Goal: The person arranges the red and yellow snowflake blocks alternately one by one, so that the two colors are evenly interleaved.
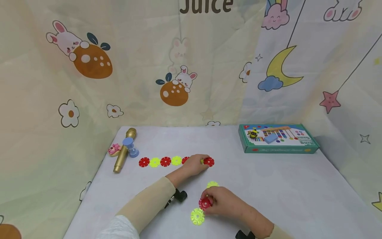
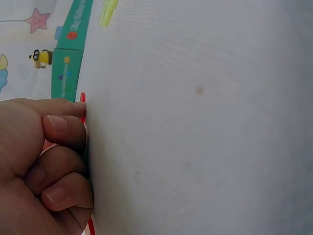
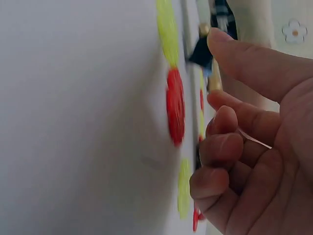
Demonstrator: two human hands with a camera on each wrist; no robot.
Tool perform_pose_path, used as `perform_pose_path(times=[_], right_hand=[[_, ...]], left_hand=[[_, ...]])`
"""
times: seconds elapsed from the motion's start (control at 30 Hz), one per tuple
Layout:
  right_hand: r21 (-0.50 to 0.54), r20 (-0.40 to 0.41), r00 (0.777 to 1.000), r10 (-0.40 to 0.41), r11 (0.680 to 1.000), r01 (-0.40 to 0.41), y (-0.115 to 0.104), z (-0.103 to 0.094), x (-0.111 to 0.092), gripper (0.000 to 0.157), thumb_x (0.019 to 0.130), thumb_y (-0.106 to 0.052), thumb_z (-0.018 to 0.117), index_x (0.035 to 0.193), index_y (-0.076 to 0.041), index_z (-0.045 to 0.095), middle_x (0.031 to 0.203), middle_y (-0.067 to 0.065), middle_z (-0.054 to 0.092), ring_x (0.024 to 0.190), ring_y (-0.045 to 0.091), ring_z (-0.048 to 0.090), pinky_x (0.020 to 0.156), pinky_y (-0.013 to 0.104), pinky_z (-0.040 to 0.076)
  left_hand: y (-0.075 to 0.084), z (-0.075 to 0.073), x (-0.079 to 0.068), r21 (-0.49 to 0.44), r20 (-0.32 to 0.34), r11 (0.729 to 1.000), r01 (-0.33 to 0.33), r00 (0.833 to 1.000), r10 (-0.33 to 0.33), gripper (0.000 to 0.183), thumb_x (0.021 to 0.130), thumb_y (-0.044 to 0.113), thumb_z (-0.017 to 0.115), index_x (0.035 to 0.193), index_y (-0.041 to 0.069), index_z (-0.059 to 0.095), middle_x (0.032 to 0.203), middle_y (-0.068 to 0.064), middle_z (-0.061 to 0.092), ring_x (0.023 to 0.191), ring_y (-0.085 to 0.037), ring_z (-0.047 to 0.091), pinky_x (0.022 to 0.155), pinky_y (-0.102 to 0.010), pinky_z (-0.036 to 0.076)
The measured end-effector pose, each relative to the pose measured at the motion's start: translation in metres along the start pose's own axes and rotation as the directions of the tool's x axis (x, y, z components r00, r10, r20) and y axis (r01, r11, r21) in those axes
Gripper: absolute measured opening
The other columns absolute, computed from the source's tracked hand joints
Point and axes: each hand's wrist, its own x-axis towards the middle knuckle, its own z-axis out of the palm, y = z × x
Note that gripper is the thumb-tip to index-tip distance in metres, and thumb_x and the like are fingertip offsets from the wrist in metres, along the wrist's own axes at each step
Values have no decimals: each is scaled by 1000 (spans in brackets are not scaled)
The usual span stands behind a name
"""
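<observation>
In the head view, my left hand is at the right end of a row of red and yellow flower-shaped discs. Its finger and thumb grip the edge of the red disc there, with a bit of yellow disc showing between them. Part of the row is hidden behind this hand. My right hand is lower down, its thumb and forefinger spread either side of another red disc. In the right wrist view those fingers hold nothing. Yellow discs lie above and below that red one.
At the back left are a gold stick-shaped thing, a blue hourglass-shaped piece and a small pink figure. A green picture box lies at the back right of the white table. Printed cloth hangs behind.
</observation>
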Motion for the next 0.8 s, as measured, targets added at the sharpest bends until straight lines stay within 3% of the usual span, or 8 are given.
perform_pose_path(times=[0.17,0.27,0.4,0.53,0.67,0.8], right_hand=[[-193,69,991,-112,974,123,-15,21,-6,42,70,-40,82,106,-24,66,82,-19,55,72,-2,47,66,19,42],[-240,77,994,-84,966,100,-21,27,-4,41,69,-39,82,104,-25,65,88,-21,55,76,-3,47,70,21,44],[-206,89,995,48,978,-29,-27,29,0,40,67,-35,84,99,-26,62,87,-20,54,79,0,48,73,25,46],[-194,103,985,135,974,-113,-32,27,5,41,64,-33,86,93,-24,58,78,-16,51,69,3,47,66,24,43],[-205,82,989,124,973,-105,-33,25,9,41,61,-32,88,80,-21,54,68,-12,47,61,5,43,58,22,38],[-75,70,994,80,994,-75,-29,21,7,35,65,-28,86,71,-19,52,61,-9,44,56,5,41,53,21,35]], left_hand=[[0,-1,1,-9,-3,1000,14,1000,-14,49,87,30,66,134,23,54,132,2,54,119,-18,47,95,-37,44],[1,-2,1,-15,-9,999,28,1000,-28,50,87,30,67,135,24,54,132,2,54,119,-19,47,93,-37,45],[2,-1,1,-22,2,999,46,999,-46,51,86,31,68,135,25,54,132,2,53,119,-19,47,92,-37,46],[2,-2,0,-25,8,999,46,999,-46,51,86,31,67,135,24,54,132,1,53,119,-20,47,93,-38,45],[2,-1,0,-22,5,1000,21,1000,-21,49,88,29,66,134,22,54,132,1,54,120,-19,47,96,-39,42],[2,-1,0,-18,5,1000,6,1000,-6,47,88,28,65,134,21,55,132,2,54,120,-18,47,97,-38,42]])
